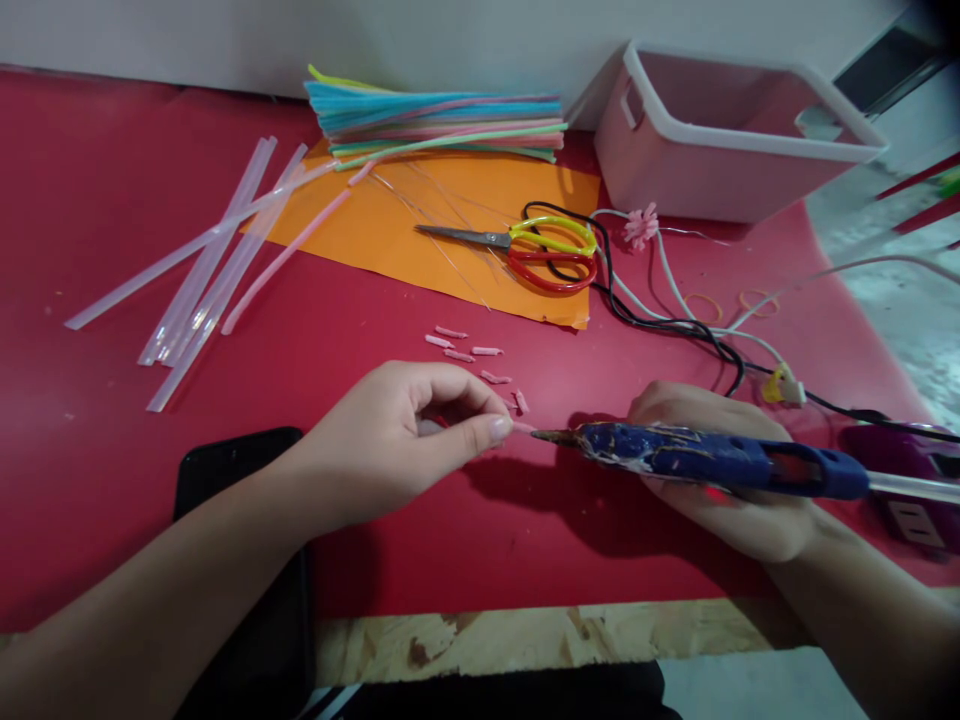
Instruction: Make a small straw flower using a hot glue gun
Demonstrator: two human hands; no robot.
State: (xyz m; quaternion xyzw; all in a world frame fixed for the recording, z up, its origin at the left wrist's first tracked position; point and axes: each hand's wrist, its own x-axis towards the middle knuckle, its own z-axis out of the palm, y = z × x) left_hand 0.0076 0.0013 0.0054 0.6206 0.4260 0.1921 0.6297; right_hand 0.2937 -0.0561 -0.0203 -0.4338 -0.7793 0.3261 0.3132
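Between thumb and fingertips, my left hand (pixel 420 430) pinches a small pink piece (pixel 523 428) that points to the right. My right hand (pixel 720 470) is wrapped round a blue glue gun (pixel 675 452) with a clear glue stick (pixel 911 487) in its rear end. The gun's brown nozzle is at the free end of the pink piece; whether they touch is too small to tell. Several short pink pieces (pixel 487 351) lie on the red table (pixel 360 340) just beyond my left hand.
Scissors (pixel 495 240) and thin wires rest on orange paper (pixel 405 260). Behind are coloured pipe cleaners (pixel 435 110) and a pink bin (pixel 675 165). Glue sticks (pixel 225 260) lie left, cables (pixel 660 320) and a pink fluffy flower (pixel 641 228) right. A black phone (pixel 277 620) is under my left forearm.
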